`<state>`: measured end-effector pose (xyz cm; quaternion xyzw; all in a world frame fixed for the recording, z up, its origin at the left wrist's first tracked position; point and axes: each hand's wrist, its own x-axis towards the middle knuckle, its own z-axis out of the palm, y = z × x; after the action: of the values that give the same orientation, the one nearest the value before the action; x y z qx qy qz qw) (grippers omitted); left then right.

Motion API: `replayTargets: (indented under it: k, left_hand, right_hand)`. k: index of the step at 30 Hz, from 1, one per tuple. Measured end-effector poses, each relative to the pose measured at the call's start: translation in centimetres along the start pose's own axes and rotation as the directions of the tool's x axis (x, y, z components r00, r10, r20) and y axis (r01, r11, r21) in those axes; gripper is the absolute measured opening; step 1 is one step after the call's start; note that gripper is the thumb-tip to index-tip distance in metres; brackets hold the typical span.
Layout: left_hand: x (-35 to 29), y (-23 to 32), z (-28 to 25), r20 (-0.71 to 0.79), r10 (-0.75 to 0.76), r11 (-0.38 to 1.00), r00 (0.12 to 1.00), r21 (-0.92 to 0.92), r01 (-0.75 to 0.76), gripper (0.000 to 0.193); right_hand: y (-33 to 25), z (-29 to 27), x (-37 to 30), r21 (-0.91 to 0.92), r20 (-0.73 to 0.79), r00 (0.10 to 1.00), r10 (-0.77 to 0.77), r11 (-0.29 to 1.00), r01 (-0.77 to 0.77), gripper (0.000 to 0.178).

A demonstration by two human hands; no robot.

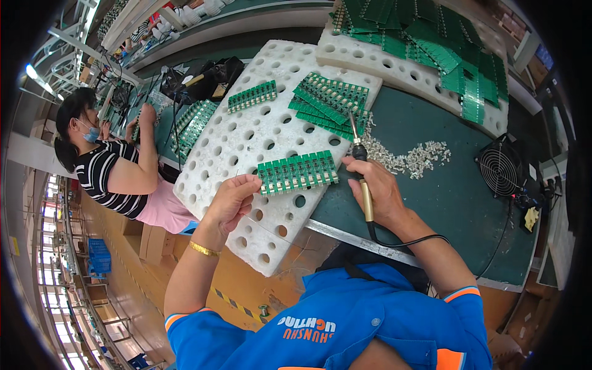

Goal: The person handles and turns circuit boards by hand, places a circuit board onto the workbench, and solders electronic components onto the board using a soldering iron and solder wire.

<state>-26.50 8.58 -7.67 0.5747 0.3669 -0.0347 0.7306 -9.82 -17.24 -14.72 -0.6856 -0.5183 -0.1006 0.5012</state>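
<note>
While the left hand (237, 200) pinches one green circuit-board strip (296, 172) by its near left corner, thumb against bent fingers, the right hand (376, 191) has its fingers curled round one soldering iron (367, 202), brass-coloured handle, dark grip. That makes two hands, two things held! The strip sits between the hands, above one holed white foam sheet (246, 151); the iron's tip points away from the right hand, in line with a fanned stack of boards (327, 102), and whether it touches them I cannot tell. Several boards in that stack, overlapping too much to count. Straight ahead of the left hand, one lone strip (251, 97) lies on the foam.

Just beyond and right of the right hand, one scatter of tiny pale components (410, 157), far too many to number, spreads over the green tabletop (431, 209). Farther out past that hand, a second foam sheet (351, 58) carries a big heap of boards (431, 52), and well to its right stands one black fan (498, 169). Off left of the left hand, one masked co-worker (117, 160) sits near another group of boards (196, 123). Lettering now: two lines, white and orange, run across the wearer's blue shirt (259, 345).
</note>
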Motion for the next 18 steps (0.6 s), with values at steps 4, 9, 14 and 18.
replayTargets:
  k: [4,9,14,18]
  left_hand:
    - [-1.3,-0.2,2.3,0.09,-0.009,0.998,0.996,-0.066,0.015,0.012]
    - [-2.3,-0.2,6.5,0.177,-0.008,0.996,0.984,-0.083,0.023,0.014]
    - [-2.8,-0.5,11.5,0.293,-0.045,0.988,0.955,-0.128,0.085,0.013]
    - [-3.0,-0.9,14.3,0.37,-0.065,0.989,0.927,-0.096,0.108,0.01]
  right_hand:
    - [-0.1,-2.2,-1.0,-0.038,-0.035,0.999,0.011,0.999,-0.013,0.046]
    - [-0.8,-6.2,-3.2,-0.025,-0.148,0.979,0.14,0.989,-0.145,0.047]
    - [-1.3,-9.2,-5.5,0.079,-0.256,0.938,0.233,0.972,-0.22,0.048]
    - [-1.9,-11.4,-6.8,-0.022,-0.323,0.937,0.131,0.989,-0.146,0.046]
